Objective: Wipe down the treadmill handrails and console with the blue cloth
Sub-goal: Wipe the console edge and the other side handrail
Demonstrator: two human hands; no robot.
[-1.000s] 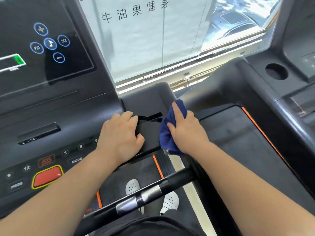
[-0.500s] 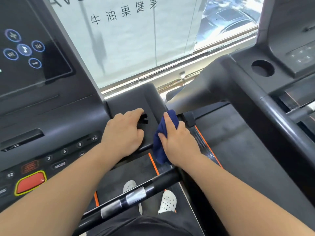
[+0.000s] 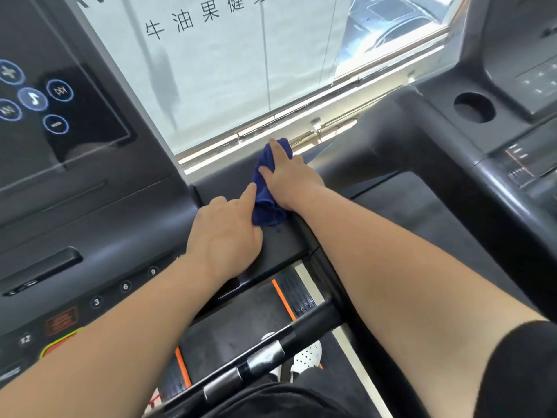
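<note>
The blue cloth point(image 3: 265, 188) lies bunched on the dark flat shelf point(image 3: 280, 248) at the right end of the treadmill console point(image 3: 99, 224), close under the window sill. The right hand point(image 3: 287, 176) presses down on it, fingers spread over the top of the wad with the fingertips reaching its far edge, so the cloth is pinned against the shelf rather than balled in a fist. The left hand point(image 3: 224, 233) rests flat on the same shelf just beside the cloth on the console side, loosely open, its forefinger stretched out and touching the cloth's near edge; it grips nothing.

Further from the cloth on the console side the panel carries round number keys point(image 3: 125, 286) and a glossy black screen point(image 3: 60, 110) with blue-ringed media icons. Beyond the cloth a frosted window point(image 3: 241, 73) bears dark Chinese characters, with parked cars visible through the clear pane at its far corner. To the other side of the cloth stands a neighbouring machine, its cup well point(image 3: 474, 107) a round hole in grey plastic. Nearer than the cloth, a black handrail point(image 3: 265, 357) with silver grip plates crosses below both forearms, and under it show the dark belt, orange edging and white perforated shoes point(image 3: 306, 357).
</note>
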